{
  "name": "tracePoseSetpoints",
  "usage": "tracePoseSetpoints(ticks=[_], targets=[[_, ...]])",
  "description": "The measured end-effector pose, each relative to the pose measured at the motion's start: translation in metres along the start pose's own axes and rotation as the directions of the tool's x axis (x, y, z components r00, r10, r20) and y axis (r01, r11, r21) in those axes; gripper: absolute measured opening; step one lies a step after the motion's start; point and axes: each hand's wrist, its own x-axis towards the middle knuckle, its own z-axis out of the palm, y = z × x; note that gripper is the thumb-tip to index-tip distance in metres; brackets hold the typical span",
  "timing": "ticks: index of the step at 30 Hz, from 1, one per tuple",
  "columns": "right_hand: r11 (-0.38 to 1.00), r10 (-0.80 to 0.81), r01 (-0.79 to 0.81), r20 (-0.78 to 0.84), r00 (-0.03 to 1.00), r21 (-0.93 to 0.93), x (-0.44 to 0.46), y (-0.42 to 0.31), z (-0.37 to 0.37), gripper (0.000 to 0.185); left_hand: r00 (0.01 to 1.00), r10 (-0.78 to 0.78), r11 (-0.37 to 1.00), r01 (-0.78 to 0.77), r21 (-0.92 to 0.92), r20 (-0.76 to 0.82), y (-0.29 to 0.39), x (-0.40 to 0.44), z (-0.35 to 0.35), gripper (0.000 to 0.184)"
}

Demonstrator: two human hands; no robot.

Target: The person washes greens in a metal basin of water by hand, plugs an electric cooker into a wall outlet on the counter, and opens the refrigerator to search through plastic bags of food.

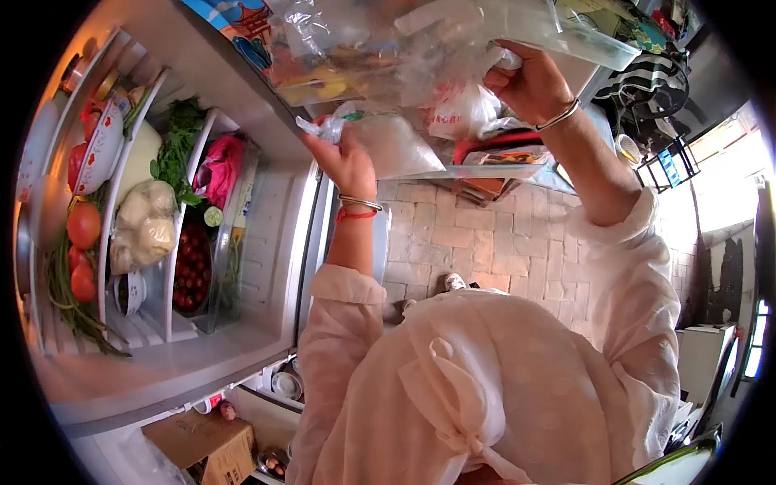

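My left hand (346, 162) is closed on the bunched top of a clear plastic bag (396, 149), which hangs to the right of it. My right hand (533, 85) grips crumpled white plastic of a bag with red print (459, 109); its contents are hard to make out. Between and above my hands, more clear plastic bags (356, 48) fill a see-through bin (602, 48) on the open fridge door. Something yellow (315, 86) shows through the plastic there. A lower door shelf holds several packets (505, 155) under the white bag.
At left the open fridge has shelves with tomatoes (83, 226), a bag of round pale food (145, 226), leafy greens (179, 145), small red fruit (192, 271) and a pink bag (220, 170). Below it a drawer holds a cardboard box (198, 440). Brick floor (477, 242) lies underneath.
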Motion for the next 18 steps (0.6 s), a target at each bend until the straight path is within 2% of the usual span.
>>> tracePoseSetpoints(ticks=[3, 4, 6, 7, 8, 9, 10, 11, 12, 14, 16, 18], targets=[[0.983, -0.008, -0.042, 0.271, 0.963, 0.181, -0.002, 0.003, -0.013, 0.016, 0.998, 0.04, 0.994, -0.045, -0.1, -0.042, -0.004, -0.002, 0.014, 0.036], [0.955, -0.013, -0.072, 0.282, 0.959, 0.287, -0.009, 0.005, -0.006, 0.015, 0.998, 0.04, 0.987, -0.047, -0.155, -0.052, -0.003, -0.001, 0.021, 0.038], [0.947, -0.022, -0.02, 0.125, 0.992, 0.321, -0.021, 0.012, 0.011, 0.013, 0.993, 0.062, 0.975, -0.083, -0.207, -0.105, -0.002, -0.006, 0.037, 0.04], [0.941, -0.029, 0.013, 0.043, 0.999, 0.337, -0.027, 0.013, 0.018, 0.012, 0.99, 0.083, 0.991, -0.094, -0.097, -0.114, -0.008, -0.005, 0.045, 0.04], [0.944, 0.002, 0.006, -0.024, 1.0, 0.329, -0.032, 0.012, 0.023, 0.02, 0.987, 0.105, 0.994, -0.104, 0.014, -0.123, -0.02, -0.003, 0.054, 0.04], [0.951, -0.031, 0.023, 0.022, 0.999, 0.31, -0.041, 0.012, 0.026, 0.019, 0.983, 0.128, 0.986, -0.112, 0.125, -0.132, -0.034, -0.002, 0.063, 0.04], [0.956, -0.06, 0.037, 0.07, 0.996, 0.29, -0.051, 0.014, 0.029, 0.019, 0.993, 0.114, 0.884, -0.115, 0.452, 0.028, -0.029, -0.003, 0.066, 0.046], [0.961, -0.085, 0.05, 0.117, 0.989, 0.274, -0.058, 0.015, 0.029, 0.019, 0.977, 0.098, 0.675, -0.203, 0.709, 0.187, -0.024, -0.004, 0.07, 0.052], [0.934, -0.096, 0.032, 0.165, 0.982, 0.355, -0.062, 0.015, 0.027, 0.018, 0.934, 0.007, 0.877, -0.177, 0.446, 0.358, -0.02, -0.009, 0.071, 0.053], [0.921, -0.134, 0.058, 0.174, 0.976, 0.385, -0.068, 0.012, 0.025, 0.019, 0.839, 0.063, 0.972, -0.176, 0.158, 0.541, 0.002, -0.024, 0.065, 0.051], [0.903, -0.155, 0.084, 0.137, 0.978, 0.422, -0.077, 0.008, 0.033, 0.02, 0.795, 0.24, 0.907, -0.388, 0.163, 0.558, 0.008, -0.035, 0.059, 0.045], [0.892, -0.203, 0.092, 0.21, 0.956, 0.443, -0.081, 0.004, 0.039, 0.021, 0.798, 0.303, 0.859, -0.466, 0.214, 0.521, 0.019, -0.04, 0.043, 0.05]])
